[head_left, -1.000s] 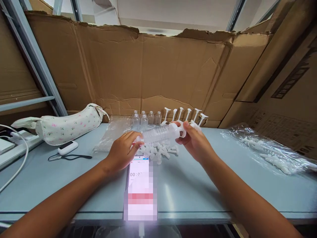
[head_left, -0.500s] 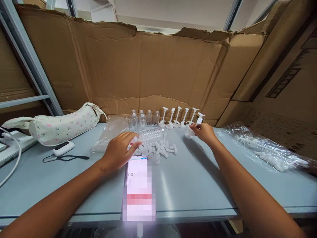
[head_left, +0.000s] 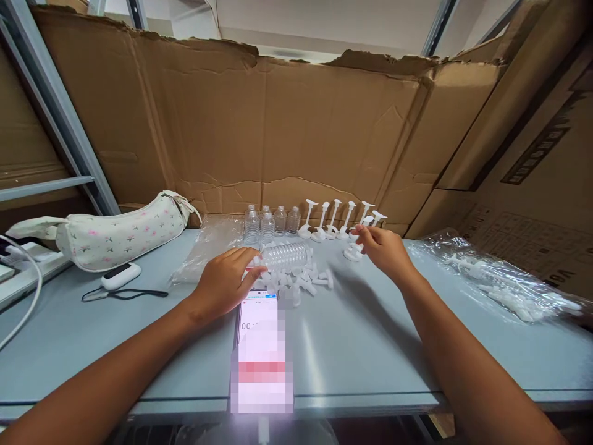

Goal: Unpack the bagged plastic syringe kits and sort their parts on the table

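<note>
My left hand (head_left: 228,276) is closed around one end of a clear ribbed plastic bottle (head_left: 288,254). The bottle lies sideways over a pile of small white plastic parts (head_left: 301,281). My right hand (head_left: 382,250) pinches a white plastic piece with a round base (head_left: 353,252) and a thin stem; the fingers hide most of the stem. Its flat top (head_left: 378,216) shows above my hand. Just left of it, several similar white stemmed pieces (head_left: 343,222) stand upright in a row. Several clear bottles (head_left: 267,227) stand upright further left.
A lit phone (head_left: 258,346) lies in front of the pile. A flowered pouch (head_left: 120,238), a white device (head_left: 121,276) with a dark cord and a flat plastic bag (head_left: 204,247) are on the left. A bag of white parts (head_left: 504,278) lies right. Cardboard (head_left: 324,123) walls the back.
My right hand has shifted slightly, its fingers now higher on the white stemmed piece, whose base shows more. The left hand and the bottle stay in place; the view has moved a little.
</note>
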`<act>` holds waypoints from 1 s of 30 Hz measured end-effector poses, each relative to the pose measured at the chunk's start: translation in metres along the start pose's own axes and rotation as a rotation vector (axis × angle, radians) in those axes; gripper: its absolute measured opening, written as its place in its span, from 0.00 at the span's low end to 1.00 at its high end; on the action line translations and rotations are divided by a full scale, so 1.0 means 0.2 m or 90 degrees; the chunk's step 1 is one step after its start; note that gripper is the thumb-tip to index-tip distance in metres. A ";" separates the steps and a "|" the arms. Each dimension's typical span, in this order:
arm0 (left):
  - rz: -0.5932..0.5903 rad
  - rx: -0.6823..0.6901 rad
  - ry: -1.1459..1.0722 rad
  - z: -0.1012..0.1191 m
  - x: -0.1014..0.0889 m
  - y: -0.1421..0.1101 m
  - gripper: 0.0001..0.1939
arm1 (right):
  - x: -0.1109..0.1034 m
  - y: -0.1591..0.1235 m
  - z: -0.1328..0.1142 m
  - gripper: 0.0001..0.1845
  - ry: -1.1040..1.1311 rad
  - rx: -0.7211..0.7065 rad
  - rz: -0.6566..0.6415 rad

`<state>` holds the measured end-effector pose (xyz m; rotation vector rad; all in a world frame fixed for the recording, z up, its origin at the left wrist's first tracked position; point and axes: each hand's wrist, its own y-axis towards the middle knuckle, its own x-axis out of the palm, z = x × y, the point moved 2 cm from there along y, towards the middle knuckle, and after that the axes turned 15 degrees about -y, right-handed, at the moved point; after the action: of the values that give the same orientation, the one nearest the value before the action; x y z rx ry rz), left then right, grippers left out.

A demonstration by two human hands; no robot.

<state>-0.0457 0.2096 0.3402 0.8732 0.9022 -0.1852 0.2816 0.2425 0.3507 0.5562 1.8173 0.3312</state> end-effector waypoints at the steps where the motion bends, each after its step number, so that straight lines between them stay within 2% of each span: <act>1: 0.004 0.017 0.008 0.01 0.00 0.00 0.17 | 0.00 -0.03 -0.06 0.31 0.137 -0.030 -0.012; 2: 0.008 0.038 0.019 0.01 0.01 0.00 0.17 | 0.01 -0.06 -0.12 0.33 0.268 -0.071 -0.046; 4: 0.016 0.088 0.044 0.03 0.01 0.00 0.17 | 0.04 -0.14 -0.25 0.35 0.453 -0.145 -0.178; 6: 0.023 0.134 0.068 0.05 0.02 0.00 0.17 | 0.07 -0.22 -0.36 0.35 0.542 -0.199 -0.344; 7: 0.025 0.148 0.072 0.06 0.02 0.00 0.18 | 0.09 -0.25 -0.40 0.34 0.567 -0.216 -0.392; 9: 0.016 0.146 0.046 0.07 0.01 -0.01 0.18 | 0.10 -0.29 -0.44 0.31 0.597 -0.241 -0.422; 13: -0.058 0.050 -0.089 0.11 -0.01 -0.02 0.17 | 0.09 -0.32 -0.45 0.25 0.575 -0.265 -0.335; 17: -0.108 -0.114 -0.310 0.11 0.00 -0.03 0.19 | 0.04 -0.33 -0.44 0.21 0.462 -0.327 -0.236; 21: -0.175 -0.273 -0.621 0.07 0.05 -0.01 0.27 | -0.02 -0.34 -0.44 0.17 0.308 -0.468 -0.120; 23: -0.203 -0.319 -0.687 0.05 0.06 0.00 0.29 | -0.03 -0.35 -0.45 0.17 0.242 -0.548 -0.053; 26: -0.169 -0.320 -0.681 0.03 0.06 0.02 0.28 | -0.03 -0.35 -0.46 0.19 0.160 -0.588 0.030; 30: -0.076 -0.292 -0.691 0.01 0.06 0.02 0.22 | -0.01 -0.35 -0.45 0.23 0.141 -0.547 0.045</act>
<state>-0.0356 0.2122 0.3344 0.1940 -0.0420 -0.4751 0.1826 0.1864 0.3455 -0.0275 1.6582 1.1826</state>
